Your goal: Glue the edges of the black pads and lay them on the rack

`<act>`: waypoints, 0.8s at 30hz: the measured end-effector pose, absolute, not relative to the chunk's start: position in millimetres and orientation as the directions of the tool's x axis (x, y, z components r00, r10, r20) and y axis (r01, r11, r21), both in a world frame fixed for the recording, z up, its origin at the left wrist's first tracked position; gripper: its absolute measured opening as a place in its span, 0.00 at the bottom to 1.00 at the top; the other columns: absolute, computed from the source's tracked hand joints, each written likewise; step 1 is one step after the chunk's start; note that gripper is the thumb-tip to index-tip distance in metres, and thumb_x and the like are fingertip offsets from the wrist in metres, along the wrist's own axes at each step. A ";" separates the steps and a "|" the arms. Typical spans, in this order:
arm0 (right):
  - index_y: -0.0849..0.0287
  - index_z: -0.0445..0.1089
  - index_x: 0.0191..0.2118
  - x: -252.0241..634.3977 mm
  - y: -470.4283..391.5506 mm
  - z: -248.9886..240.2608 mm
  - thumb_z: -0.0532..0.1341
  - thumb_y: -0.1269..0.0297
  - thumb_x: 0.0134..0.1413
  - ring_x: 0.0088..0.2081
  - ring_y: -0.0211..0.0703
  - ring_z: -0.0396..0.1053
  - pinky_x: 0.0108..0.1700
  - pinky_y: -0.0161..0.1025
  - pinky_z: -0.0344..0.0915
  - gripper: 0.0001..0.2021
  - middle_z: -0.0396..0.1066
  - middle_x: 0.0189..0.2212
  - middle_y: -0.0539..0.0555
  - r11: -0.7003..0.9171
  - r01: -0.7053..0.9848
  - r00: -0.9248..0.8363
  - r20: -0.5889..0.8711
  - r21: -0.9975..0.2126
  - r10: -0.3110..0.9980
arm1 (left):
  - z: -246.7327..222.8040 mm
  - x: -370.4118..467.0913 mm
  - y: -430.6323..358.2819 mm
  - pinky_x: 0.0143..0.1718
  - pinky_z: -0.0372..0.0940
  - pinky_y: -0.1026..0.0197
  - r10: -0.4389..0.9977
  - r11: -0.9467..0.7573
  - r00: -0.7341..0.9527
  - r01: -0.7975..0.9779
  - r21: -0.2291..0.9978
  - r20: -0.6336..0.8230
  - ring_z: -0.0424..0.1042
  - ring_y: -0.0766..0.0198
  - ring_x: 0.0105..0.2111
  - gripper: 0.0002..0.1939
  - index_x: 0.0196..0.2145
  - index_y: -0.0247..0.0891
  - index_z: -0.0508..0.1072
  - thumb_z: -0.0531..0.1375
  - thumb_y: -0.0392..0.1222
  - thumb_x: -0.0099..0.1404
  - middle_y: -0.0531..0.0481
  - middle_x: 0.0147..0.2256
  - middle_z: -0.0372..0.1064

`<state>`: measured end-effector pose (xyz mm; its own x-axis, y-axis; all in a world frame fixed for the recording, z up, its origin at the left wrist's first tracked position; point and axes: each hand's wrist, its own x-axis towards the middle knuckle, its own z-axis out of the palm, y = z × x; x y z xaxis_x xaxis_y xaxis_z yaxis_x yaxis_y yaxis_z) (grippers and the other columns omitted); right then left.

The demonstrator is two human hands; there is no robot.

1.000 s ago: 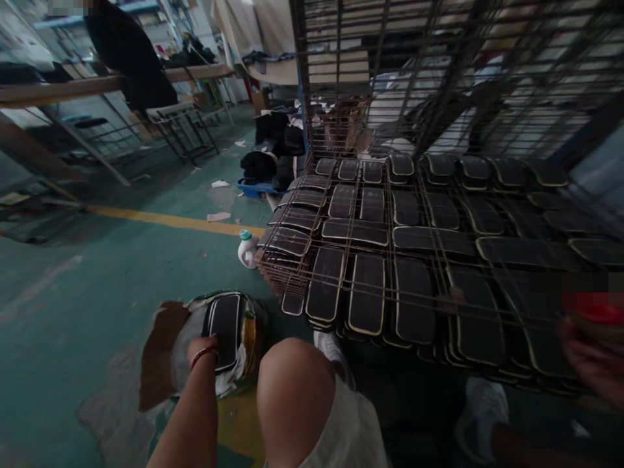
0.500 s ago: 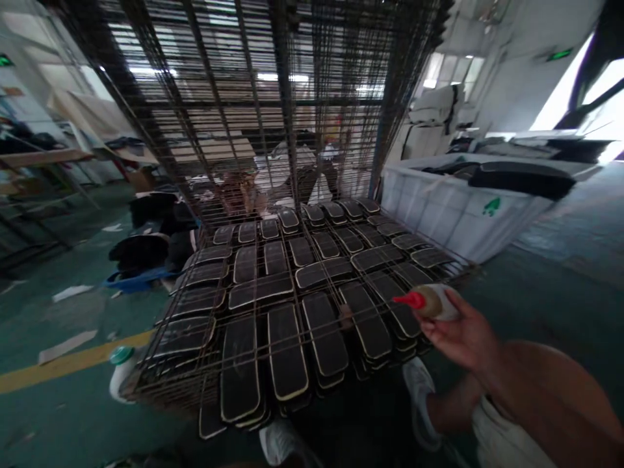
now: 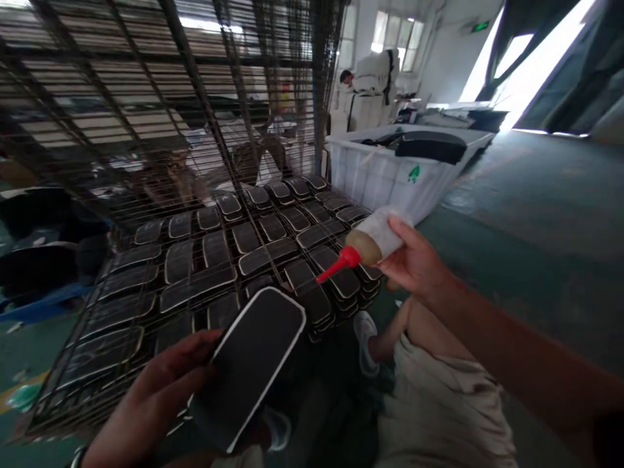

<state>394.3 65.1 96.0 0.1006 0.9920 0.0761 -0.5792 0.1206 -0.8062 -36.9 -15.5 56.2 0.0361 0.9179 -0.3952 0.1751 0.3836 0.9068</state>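
Observation:
Pinched at its left edge by my left hand (image 3: 160, 387) is a dark rounded panel with a pale rim (image 3: 253, 361), tilted above my lap. My right hand (image 3: 414, 257) is wrapped round a squeeze bottle (image 3: 383, 234) with a red pointed nozzle, its contents tan near the neck. The nozzle tip points down and left, above and apart from the panel's upper right corner. Beyond both hands, similar dark panels (image 3: 268, 255) lie in rows on stacked wire racks (image 3: 231, 221). My left fingertips are partly hidden behind the panel.
Upright wire grids (image 3: 205, 84) rise behind the rows. A white bin (image 3: 375, 172) with dark pieces in it stands at the right rear. Black items lie in a blue container (image 3: 49, 302) at the left. A green cap (image 3: 24, 396) shows at the lower left.
My left hand has come into view with a dark panel. The bottle has moved up and nearer, its nozzle now pointing down-left. The view has swung to the right.

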 end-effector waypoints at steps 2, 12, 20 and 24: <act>0.53 0.78 0.41 400.0 58.8 104.7 0.84 0.48 0.45 0.29 0.47 0.77 0.23 0.38 0.76 0.24 0.80 0.32 0.50 0.169 -0.496 0.082 0.148 -0.852 0.986 | 61.0 -4.5 -9.9 0.43 0.79 0.50 0.902 0.362 0.170 0.201 0.910 -0.397 0.84 0.41 0.42 0.23 0.42 0.50 0.89 0.79 0.57 0.48 0.47 0.43 0.88; 0.57 0.77 0.39 408.2 40.2 104.0 0.84 0.47 0.45 0.32 0.43 0.74 0.34 0.38 0.77 0.25 0.77 0.33 0.51 0.227 -0.352 0.035 0.230 -0.908 0.973 | 45.9 16.8 -4.3 0.42 0.81 0.50 0.826 0.388 0.325 0.265 0.883 -0.460 0.85 0.43 0.40 0.18 0.41 0.53 0.92 0.80 0.54 0.51 0.47 0.40 0.88; 0.56 0.77 0.39 406.7 41.6 95.9 0.82 0.48 0.48 0.32 0.42 0.74 0.34 0.37 0.75 0.22 0.76 0.32 0.50 0.223 -0.331 -0.028 0.246 -0.917 0.969 | 58.2 32.8 -11.4 0.34 0.79 0.53 0.849 0.406 0.263 0.228 0.885 -0.458 0.83 0.45 0.34 0.15 0.35 0.54 0.92 0.79 0.47 0.46 0.48 0.33 0.86; 0.56 0.77 0.39 406.5 40.3 95.3 0.81 0.47 0.48 0.33 0.44 0.74 0.35 0.38 0.75 0.23 0.76 0.33 0.51 0.202 -0.325 -0.046 0.229 -0.924 0.972 | 50.9 21.9 -11.2 0.36 0.79 0.52 0.854 0.394 0.258 0.247 0.886 -0.451 0.84 0.44 0.36 0.16 0.36 0.52 0.92 0.79 0.53 0.48 0.46 0.35 0.86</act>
<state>406.5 40.3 95.3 -0.0456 0.9724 0.2289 -0.3248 0.2022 -0.9239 21.9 -11.2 50.9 0.2575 0.8543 -0.4515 0.2469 0.3936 0.8855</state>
